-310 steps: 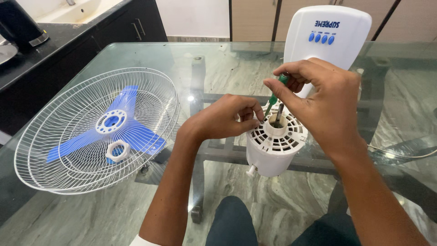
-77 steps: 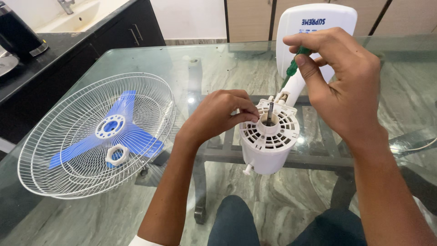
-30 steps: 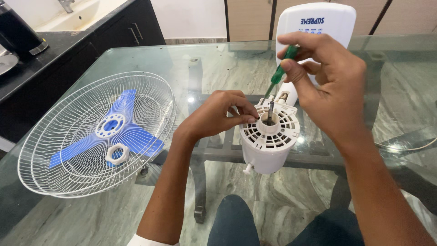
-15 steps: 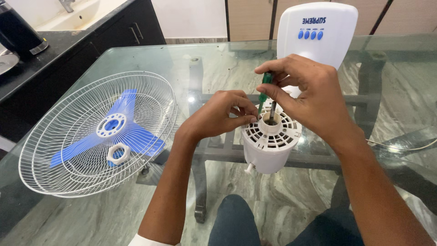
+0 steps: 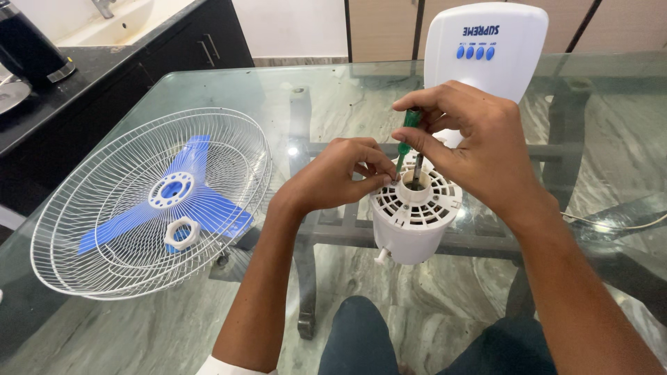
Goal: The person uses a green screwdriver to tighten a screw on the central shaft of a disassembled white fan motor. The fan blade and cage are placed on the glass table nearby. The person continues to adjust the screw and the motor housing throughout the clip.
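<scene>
**Screwdriver back down on the motor housing**

My right hand [image 5: 479,149] has come down from its raised position; its fingers are clamped on the green-handled screwdriver [image 5: 407,135], now upright with the tip at the top face of the white vented plastic motor housing [image 5: 415,219]. My left hand [image 5: 340,177] stays at the rim, fingertips pinched together beside the tip; I cannot tell whether they hold a screw. The housing stands on the glass table [image 5: 326,97], before the white fan base [image 5: 486,48]. I judge driving is resuming. The white wire guard with blue blade [image 5: 153,201] lies well apart, left.

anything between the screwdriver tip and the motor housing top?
Nothing visible. The right hand holds the green screwdriver down onto the white motor housing beside the shaft; left hand fingertips pinch right at the tip.
</scene>
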